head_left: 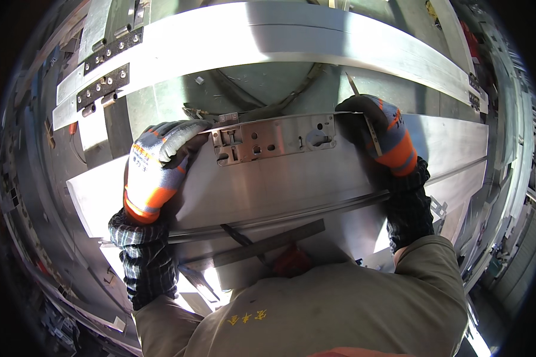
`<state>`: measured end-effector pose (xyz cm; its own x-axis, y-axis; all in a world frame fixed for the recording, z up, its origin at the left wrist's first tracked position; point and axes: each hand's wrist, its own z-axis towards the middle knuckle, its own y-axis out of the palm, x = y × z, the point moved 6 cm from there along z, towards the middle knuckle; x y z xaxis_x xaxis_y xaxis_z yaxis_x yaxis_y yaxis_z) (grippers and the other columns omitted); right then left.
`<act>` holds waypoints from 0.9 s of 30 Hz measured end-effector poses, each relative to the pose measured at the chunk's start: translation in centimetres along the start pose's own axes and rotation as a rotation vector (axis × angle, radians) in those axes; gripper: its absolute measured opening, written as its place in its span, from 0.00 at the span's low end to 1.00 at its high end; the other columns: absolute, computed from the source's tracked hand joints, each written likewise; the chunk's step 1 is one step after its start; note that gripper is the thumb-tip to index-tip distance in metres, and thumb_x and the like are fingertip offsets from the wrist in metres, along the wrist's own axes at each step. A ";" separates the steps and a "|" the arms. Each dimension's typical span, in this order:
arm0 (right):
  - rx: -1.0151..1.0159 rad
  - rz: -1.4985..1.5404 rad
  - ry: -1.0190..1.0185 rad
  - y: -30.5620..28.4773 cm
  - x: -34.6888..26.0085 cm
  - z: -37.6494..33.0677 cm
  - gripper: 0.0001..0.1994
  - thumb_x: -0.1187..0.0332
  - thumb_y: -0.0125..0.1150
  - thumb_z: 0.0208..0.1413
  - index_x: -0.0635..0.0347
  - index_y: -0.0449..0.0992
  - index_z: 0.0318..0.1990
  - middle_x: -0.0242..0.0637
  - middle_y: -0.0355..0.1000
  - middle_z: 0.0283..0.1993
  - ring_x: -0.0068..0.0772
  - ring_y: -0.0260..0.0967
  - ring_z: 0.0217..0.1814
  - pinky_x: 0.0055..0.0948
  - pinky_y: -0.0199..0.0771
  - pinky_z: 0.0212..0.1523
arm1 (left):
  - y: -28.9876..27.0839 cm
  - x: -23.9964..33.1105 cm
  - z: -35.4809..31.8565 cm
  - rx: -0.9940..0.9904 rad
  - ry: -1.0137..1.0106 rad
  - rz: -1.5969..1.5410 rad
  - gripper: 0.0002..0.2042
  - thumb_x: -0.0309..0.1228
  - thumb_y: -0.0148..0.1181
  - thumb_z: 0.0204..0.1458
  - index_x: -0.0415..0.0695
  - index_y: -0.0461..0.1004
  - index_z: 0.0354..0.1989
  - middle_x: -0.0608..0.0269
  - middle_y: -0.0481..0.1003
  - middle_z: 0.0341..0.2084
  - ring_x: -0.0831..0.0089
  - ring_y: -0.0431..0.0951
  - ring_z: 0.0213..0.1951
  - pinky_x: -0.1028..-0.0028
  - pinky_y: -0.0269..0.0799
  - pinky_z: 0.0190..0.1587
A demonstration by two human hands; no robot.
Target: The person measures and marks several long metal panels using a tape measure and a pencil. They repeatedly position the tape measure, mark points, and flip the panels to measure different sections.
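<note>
A perforated metal lock plate (286, 137) sits at the centre of the frame, slightly above the middle, tilted so that its holed face shows, with a wide silvery metal panel (262, 193) stretching beneath it. The gloved left hand (161, 146), left of centre, has its grip curled around the left end of the plate, fingers over the edge. The gloved right hand (389, 128), right of centre, is bent in at the plate's right end, its grip clenched with a slim pencil (353, 84) slanting through it; whether those fingers also pinch the plate I cannot tell. Both gloves are grey and white with orange cuffs, above dark checked sleeves. Across the top of the frame runs a long pale metal profile (208, 44), and at upper left a black hinge (104, 84) is bolted on with round-headed fasteners. A dark cable (280, 109) bends over the greenish tabletop (161, 98) behind the plate. A dark flat bar (271, 242) lies low in the frame, near a blurred red object (292, 260)
</note>
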<state>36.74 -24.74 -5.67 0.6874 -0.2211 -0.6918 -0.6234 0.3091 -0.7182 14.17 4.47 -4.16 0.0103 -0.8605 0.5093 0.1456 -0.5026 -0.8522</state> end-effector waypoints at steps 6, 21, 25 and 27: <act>0.046 -0.006 -0.027 0.0 -1.0 0.5 0.17 0.79 0.68 0.58 0.60 0.81 0.55 0.47 0.82 0.44 0.56 0.81 0.47 0.44 0.81 0.49 | 0.2 0.3 0.1 0.023 -0.029 0.017 0.12 0.21 0.70 0.56 0.42 0.87 0.49 0.50 0.87 0.43 0.50 0.87 0.45 0.61 0.82 0.49; 0.059 -0.078 -0.047 0.1 -0.8 0.5 0.15 0.77 0.68 0.58 0.59 0.82 0.54 0.46 0.82 0.43 0.56 0.81 0.46 0.44 0.81 0.48 | 0.2 0.2 0.1 0.011 -0.018 0.019 0.13 0.22 0.69 0.56 0.42 0.87 0.50 0.51 0.87 0.43 0.50 0.87 0.46 0.60 0.81 0.51; 0.043 -0.073 -0.053 0.1 -0.6 0.5 0.17 0.78 0.68 0.57 0.59 0.82 0.54 0.47 0.82 0.45 0.58 0.80 0.48 0.45 0.81 0.50 | -0.1 0.6 0.3 0.000 0.004 0.031 0.14 0.23 0.68 0.56 0.43 0.87 0.50 0.51 0.87 0.43 0.49 0.86 0.46 0.60 0.81 0.51; 0.046 -0.055 -0.042 0.1 -0.4 0.4 0.18 0.78 0.68 0.56 0.59 0.82 0.54 0.47 0.82 0.45 0.58 0.80 0.49 0.45 0.81 0.50 | 0.0 0.6 0.3 0.001 -0.005 0.023 0.13 0.23 0.68 0.56 0.43 0.87 0.51 0.51 0.87 0.44 0.49 0.86 0.47 0.60 0.81 0.51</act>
<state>36.51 -24.19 -5.45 0.7361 -0.2000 -0.6466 -0.5668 0.3399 -0.7505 14.47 4.04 -3.80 0.0183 -0.8716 0.4899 0.1463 -0.4824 -0.8637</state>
